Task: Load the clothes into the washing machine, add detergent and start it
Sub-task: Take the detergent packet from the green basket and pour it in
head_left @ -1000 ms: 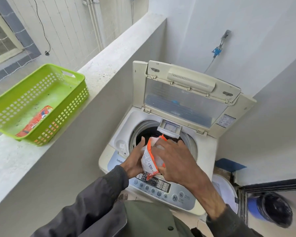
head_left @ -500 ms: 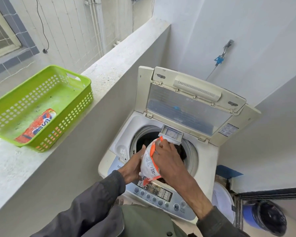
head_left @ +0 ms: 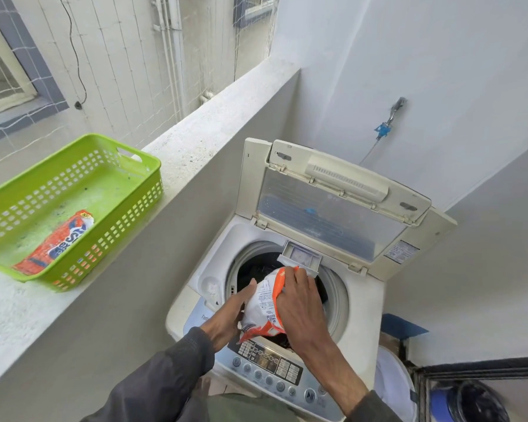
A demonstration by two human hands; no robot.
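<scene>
A white top-loading washing machine [head_left: 357, 303] stands with its lid [head_left: 333, 205] raised. Dark clothes [head_left: 258, 271] lie in the drum. A small detergent drawer [head_left: 301, 257] juts out over the drum's back rim. Over the opening I hold a white and orange detergent packet [head_left: 264, 306], its top tilted toward the drawer. My left hand [head_left: 230, 315] supports its lower left side with the thumb on it. My right hand [head_left: 301, 309] grips its upper right side. The control panel [head_left: 275, 371] lies under my wrists.
A green plastic basket [head_left: 125, 193] sits on the concrete ledge [head_left: 195, 141] at left, holding another orange detergent packet [head_left: 57, 243]. A tap [head_left: 392, 115] with a hose is on the wall behind the machine. A white bucket [head_left: 393, 388] and a dark bin [head_left: 473, 403] stand at lower right.
The packet has shifted with both hands further over the drum, its top closer to the drawer. The view has tipped up a little.
</scene>
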